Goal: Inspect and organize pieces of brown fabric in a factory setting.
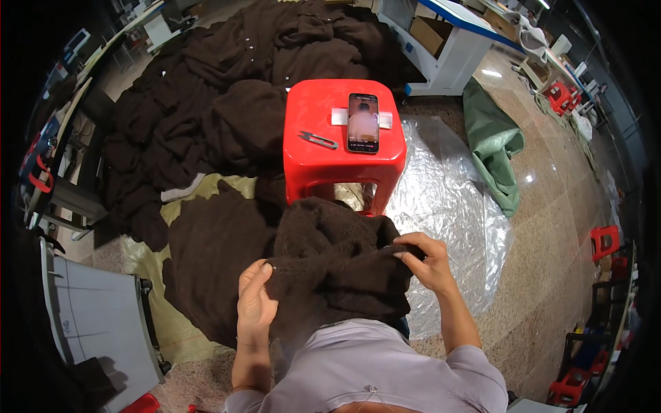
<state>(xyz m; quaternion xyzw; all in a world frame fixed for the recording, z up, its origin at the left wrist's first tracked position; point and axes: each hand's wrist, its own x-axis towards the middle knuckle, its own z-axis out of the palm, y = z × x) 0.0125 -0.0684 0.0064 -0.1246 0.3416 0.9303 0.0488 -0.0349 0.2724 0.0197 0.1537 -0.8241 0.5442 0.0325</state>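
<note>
A dark brown fuzzy knit cloth (323, 282) lies over my lap, and its upper edge is stretched between my two hands. My left hand (257, 292) pinches that edge at the left, thumb against fingers. At the right, my right hand (425, 260) grips the same edge between thumb and fingers. The cloth's folds hide whether it is a finished garment. Just beyond it stands a red plastic stool (310, 100). On the stool lie thread snips (318, 140) and a phone (363, 124) with a lit screen, resting across a white strip (339, 117).
A large heap of brown cloth (241, 62) covers the floor beyond and left of the stool. Clear plastic sheeting (447, 186) and a green tarp (494, 138) lie to the right. A grey wheeled bin (96, 316) is near on the left. A white-and-blue table (458, 65) stands behind.
</note>
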